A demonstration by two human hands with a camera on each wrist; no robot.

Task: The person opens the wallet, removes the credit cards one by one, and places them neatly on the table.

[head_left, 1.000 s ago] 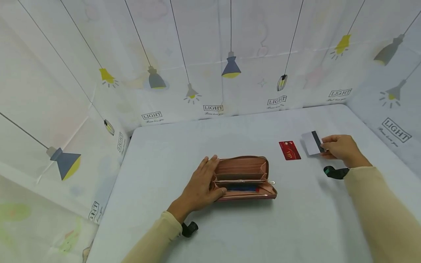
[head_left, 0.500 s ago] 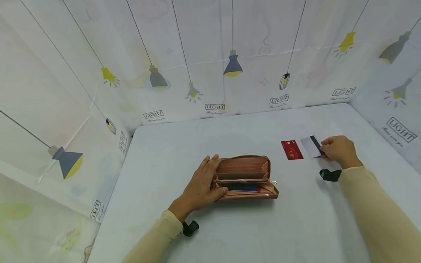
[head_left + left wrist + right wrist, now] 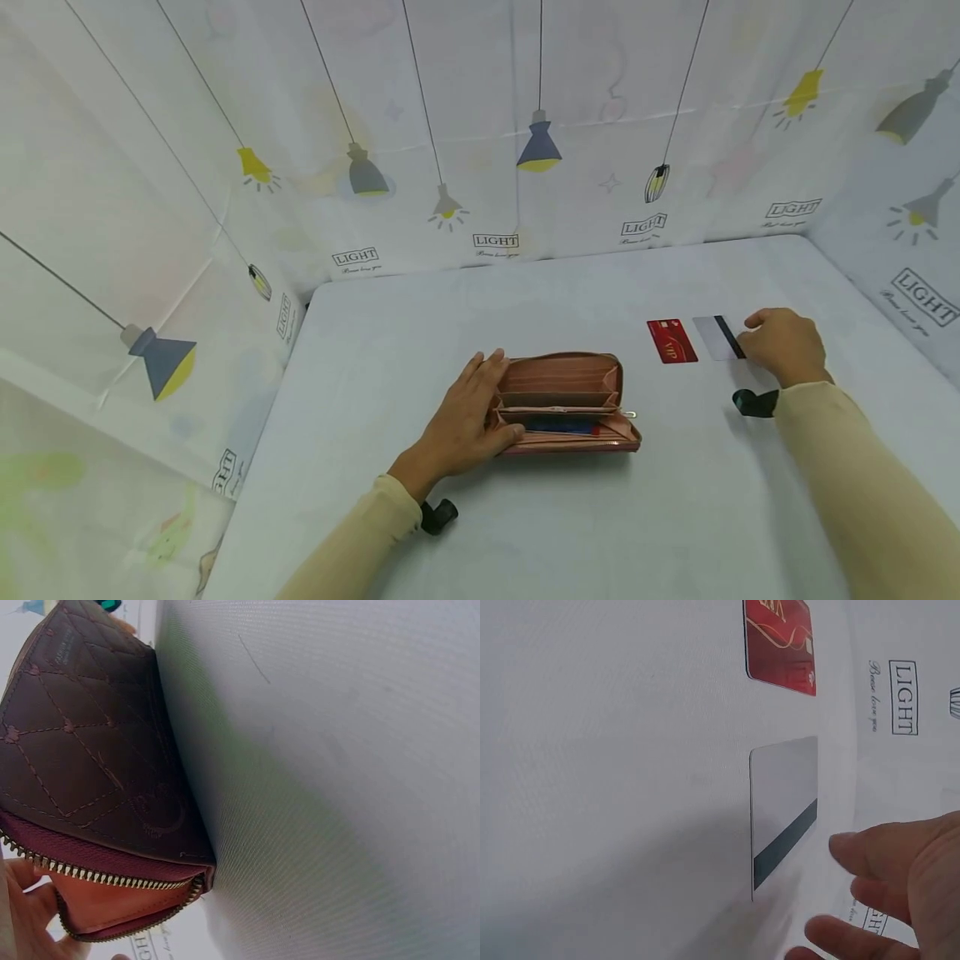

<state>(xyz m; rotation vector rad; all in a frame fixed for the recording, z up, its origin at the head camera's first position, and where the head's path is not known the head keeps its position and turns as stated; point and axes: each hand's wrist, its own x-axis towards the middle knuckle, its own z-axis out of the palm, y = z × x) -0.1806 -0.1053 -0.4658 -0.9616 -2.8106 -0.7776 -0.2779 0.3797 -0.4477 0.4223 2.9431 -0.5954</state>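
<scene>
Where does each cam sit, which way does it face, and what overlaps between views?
Head: worn high, faces forward and down at the table; both sleeved arms show, left hand on the open pink wallet, right hand by the white card.
Left wrist: low by the table, faces the wallet's quilted outside; fingers at the lower left edge.
Right wrist: low, faces the white card and red VIP card; fingertips show.
Shared: head and right wrist both see both cards.

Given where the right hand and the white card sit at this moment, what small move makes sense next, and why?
Probably withdraw the right hand: the white card lies flat on the table beside the red card, with the fingers apart from it. The left hand holds the open wallet.
</scene>
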